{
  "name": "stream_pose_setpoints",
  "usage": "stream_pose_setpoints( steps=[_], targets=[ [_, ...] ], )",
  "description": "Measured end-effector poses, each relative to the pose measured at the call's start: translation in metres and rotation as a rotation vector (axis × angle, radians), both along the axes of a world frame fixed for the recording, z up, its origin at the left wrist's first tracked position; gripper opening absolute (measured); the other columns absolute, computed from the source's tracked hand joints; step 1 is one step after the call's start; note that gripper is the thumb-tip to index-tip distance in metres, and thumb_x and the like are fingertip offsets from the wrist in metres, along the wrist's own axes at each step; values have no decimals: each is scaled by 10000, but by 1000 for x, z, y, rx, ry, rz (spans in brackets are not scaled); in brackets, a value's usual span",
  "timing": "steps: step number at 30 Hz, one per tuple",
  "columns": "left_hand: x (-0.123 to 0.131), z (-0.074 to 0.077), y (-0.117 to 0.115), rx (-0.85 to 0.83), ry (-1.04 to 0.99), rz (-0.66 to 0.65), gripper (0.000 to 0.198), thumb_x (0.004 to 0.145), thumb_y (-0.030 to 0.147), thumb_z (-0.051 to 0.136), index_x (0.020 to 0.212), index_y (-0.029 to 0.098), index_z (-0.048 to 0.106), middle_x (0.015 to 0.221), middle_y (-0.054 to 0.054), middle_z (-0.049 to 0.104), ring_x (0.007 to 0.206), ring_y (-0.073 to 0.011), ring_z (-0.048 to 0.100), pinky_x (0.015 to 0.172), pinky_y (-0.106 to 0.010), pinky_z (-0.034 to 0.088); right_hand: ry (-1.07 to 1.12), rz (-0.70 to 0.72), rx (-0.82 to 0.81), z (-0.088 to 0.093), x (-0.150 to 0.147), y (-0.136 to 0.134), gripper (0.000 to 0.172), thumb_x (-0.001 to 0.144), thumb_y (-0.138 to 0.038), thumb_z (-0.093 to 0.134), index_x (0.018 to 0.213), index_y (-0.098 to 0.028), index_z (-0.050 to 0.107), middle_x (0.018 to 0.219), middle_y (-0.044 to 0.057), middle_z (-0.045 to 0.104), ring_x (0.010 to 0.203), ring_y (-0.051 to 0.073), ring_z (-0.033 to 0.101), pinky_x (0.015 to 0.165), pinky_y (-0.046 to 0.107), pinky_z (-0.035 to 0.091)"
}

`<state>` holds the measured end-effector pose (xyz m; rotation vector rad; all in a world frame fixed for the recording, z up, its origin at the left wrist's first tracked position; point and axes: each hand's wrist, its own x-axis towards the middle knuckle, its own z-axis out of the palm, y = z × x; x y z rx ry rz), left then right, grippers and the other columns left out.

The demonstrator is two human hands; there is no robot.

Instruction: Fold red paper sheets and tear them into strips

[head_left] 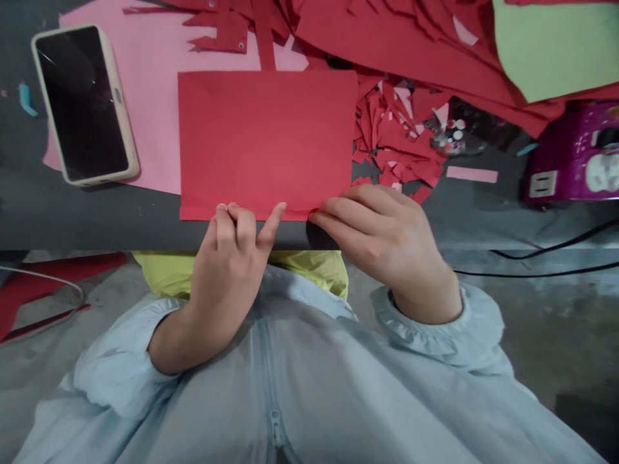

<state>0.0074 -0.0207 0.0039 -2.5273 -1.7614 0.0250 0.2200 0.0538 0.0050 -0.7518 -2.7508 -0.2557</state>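
Note:
A rectangular sheet of red paper [265, 138] lies in front of me near the table's front edge. Along its near side runs a narrow folded strip. My left hand [229, 270] rests its fingertips on that strip, left of the middle, with the index finger spread away from the others. At the strip's right end, my right hand [387, 238] pinches the paper between thumb and fingers. Under the red sheet's left part is a larger piece of pink paper [149, 154].
A phone [80, 106] lies on the left. Red paper scraps [387, 129] and a small clear bag of googly eyes [454, 138] are beyond my right hand. Green paper [556, 48] lies at the back right, with a purple device [575, 158] and black cables [556, 248] nearer.

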Motion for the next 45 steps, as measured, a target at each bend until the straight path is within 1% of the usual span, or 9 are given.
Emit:
stream_pose_setpoints(
  steps=[5, 11, 15, 19, 25, 30, 36, 40, 45],
  targets=[
    [9, -1, 2, -48, 53, 19, 661, 944, 35, 386, 1524, 335, 280, 1243, -164, 579, 1191, -330, 590, 928, -508, 536, -19, -5, -6, 0, 0, -1, 227, 943, -81, 478, 879, -154, 683, 820, 27, 680, 779, 166, 489, 609, 306, 365],
    [17, 9, 8, -135, 97, 45, 699, 946, 28, 370, 1537, 365, 208, 1210, -147, 586, 1154, -301, 600, 894, -482, 546, -47, -25, -54, -1, 3, -2, 238, 946, -92, 465, 923, -164, 691, 885, 41, 697, 824, 173, 523, 642, 313, 389],
    [22, 11, 6, -138, 127, 27, 603, 970, 50, 310, 1531, 267, 281, 1281, -178, 571, 1212, -301, 564, 948, -489, 517, -16, -43, -78, -2, 10, -3, 236, 945, -103, 469, 970, -171, 693, 926, 48, 713, 854, 169, 568, 668, 317, 412],
    [23, 9, 9, -62, 54, -100, 496, 989, 85, 300, 1475, 118, 392, 1316, -165, 582, 1247, -258, 534, 1035, -428, 475, -2, -74, -60, -1, 18, -2, 246, 948, -106, 463, 942, -194, 693, 902, 38, 723, 870, 167, 594, 689, 316, 424],
    [23, 9, 18, -3, 95, -249, 452, 950, 29, 333, 1371, -28, 486, 1172, -179, 663, 1075, -242, 629, 937, -342, 533, 29, -79, 20, -1, 27, -2, 154, 924, -131, 554, 906, -192, 695, 871, 23, 733, 830, 166, 614, 659, 302, 437],
    [20, 7, 16, 1, 127, -251, 469, 942, 16, 343, 1392, 12, 476, 1194, -166, 653, 1083, -222, 622, 962, -333, 521, 84, -53, 39, -3, 28, -3, 101, 884, -105, 614, 926, -156, 691, 857, 24, 740, 821, 172, 612, 628, 298, 448],
    [20, 5, 16, 152, 212, -309, 472, 935, 53, 418, 1404, 33, 472, 1114, -140, 664, 1015, -231, 628, 920, -328, 524, 76, -81, -44, -5, 30, -4, 178, 928, -100, 530, 963, -198, 676, 907, 11, 734, 865, 157, 599, 654, 302, 426],
    [24, 7, 18, 94, 237, -292, 496, 948, 54, 386, 1439, 92, 440, 1115, -116, 646, 987, -206, 614, 909, -318, 524, 37, -97, -118, -5, 31, -4, 224, 950, -112, 483, 999, -212, 677, 940, 24, 722, 902, 161, 586, 675, 312, 408],
    [31, 9, 22, -19, 228, -243, 547, 960, 51, 332, 1493, 169, 365, 1126, -108, 615, 1009, -207, 587, 890, -335, 529, 7, -102, -61, -2, 29, -7, 187, 942, -119, 506, 947, -177, 684, 910, 34, 709, 885, 172, 561, 676, 306, 394]
  ],
)
